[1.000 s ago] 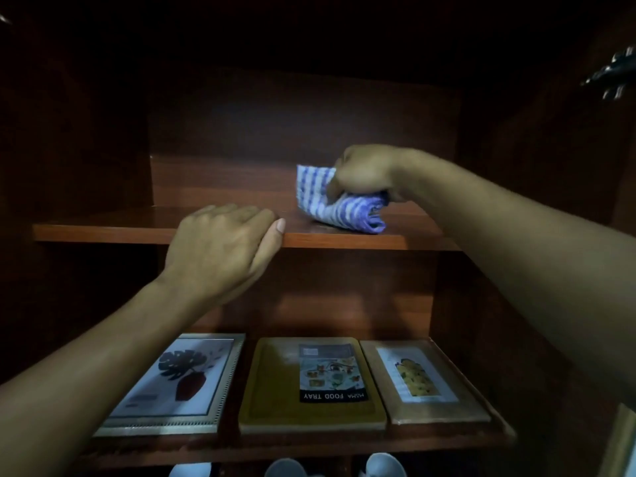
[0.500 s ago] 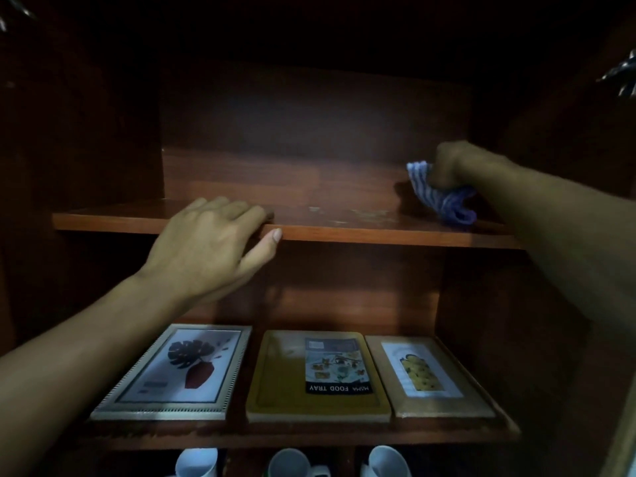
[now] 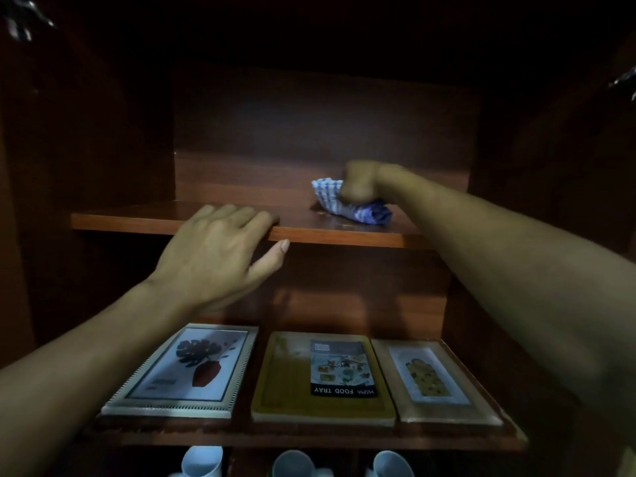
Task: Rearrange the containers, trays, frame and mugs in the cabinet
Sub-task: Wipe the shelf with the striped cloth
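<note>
Three mugs [image 3: 292,464] cut off at bottom; right hand [image 3: 358,182] grips striped cloth [image 3: 361,213], left hand [image 3: 213,253] rests open on shelf [image 3: 344,237]

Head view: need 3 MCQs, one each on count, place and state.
1. Flat items on the middle shelf? A two; B three; C four.
2. The cloth lies on: A the upper shelf; B the middle shelf; C the floor.
3. The left hand: A grips the cloth; B holds a tray; C rests on the upper shelf's front edge.

1B: the frame, food tray and second tray lie side by side.
2A: the right hand grips it there.
3C: its fingers lie on top of the edge, holding nothing.
</note>
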`<move>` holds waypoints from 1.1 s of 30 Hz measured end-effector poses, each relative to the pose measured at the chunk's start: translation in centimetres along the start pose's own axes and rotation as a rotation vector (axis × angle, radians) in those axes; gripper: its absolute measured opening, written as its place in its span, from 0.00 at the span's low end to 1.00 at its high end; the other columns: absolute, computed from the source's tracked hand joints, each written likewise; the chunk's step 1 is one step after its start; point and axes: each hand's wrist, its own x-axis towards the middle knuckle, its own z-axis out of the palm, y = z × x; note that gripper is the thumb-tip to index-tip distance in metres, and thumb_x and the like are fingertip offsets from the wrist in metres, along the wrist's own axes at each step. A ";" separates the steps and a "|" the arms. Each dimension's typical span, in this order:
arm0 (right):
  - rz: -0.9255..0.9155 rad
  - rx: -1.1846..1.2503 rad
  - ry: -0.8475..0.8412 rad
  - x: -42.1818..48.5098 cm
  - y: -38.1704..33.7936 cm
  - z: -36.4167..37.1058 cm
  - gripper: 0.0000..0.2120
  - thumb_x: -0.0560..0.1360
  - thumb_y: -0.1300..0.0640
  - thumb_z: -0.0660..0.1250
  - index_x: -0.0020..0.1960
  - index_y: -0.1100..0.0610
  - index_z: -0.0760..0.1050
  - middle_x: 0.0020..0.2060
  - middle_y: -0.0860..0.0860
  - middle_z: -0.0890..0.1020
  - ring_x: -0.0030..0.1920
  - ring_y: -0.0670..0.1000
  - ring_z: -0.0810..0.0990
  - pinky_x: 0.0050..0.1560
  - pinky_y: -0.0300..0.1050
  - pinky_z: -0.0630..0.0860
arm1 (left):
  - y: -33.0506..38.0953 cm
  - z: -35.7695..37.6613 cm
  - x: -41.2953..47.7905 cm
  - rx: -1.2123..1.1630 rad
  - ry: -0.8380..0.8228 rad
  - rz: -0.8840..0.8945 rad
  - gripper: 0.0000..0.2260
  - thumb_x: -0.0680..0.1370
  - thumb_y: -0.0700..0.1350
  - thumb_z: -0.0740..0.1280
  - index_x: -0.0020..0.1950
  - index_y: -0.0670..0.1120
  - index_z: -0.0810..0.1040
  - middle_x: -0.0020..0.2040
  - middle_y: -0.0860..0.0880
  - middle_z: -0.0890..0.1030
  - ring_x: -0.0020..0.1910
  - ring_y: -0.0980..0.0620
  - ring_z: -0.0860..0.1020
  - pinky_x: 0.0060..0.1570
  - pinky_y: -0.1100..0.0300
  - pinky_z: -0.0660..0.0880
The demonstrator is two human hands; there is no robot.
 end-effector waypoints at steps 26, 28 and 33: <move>-0.009 0.015 -0.022 2.3 -1.2 0.6 0.16 0.78 0.57 0.59 0.60 0.65 0.77 0.59 0.61 0.79 0.55 0.60 0.78 0.45 0.43 0.67 | -3.5 -1.8 -4.2 0.013 -0.054 -0.057 0.26 0.79 0.59 0.53 0.69 0.43 0.72 0.64 0.45 0.77 0.63 0.46 0.74 0.64 0.50 0.68; -0.088 0.039 -0.007 2.2 -2.9 0.8 0.16 0.78 0.58 0.59 0.60 0.65 0.77 0.57 0.62 0.80 0.53 0.60 0.78 0.44 0.42 0.66 | -3.5 -1.9 -4.2 0.002 -0.053 -0.058 0.27 0.79 0.59 0.53 0.69 0.43 0.72 0.64 0.45 0.77 0.64 0.46 0.74 0.64 0.49 0.68; -0.275 0.120 0.056 1.2 -7.3 0.4 0.08 0.77 0.59 0.61 0.49 0.62 0.77 0.45 0.59 0.78 0.43 0.55 0.74 0.38 0.41 0.64 | -3.9 -2.1 -4.9 -0.035 -0.011 -0.087 0.26 0.79 0.58 0.54 0.69 0.42 0.72 0.66 0.44 0.76 0.66 0.47 0.72 0.68 0.53 0.64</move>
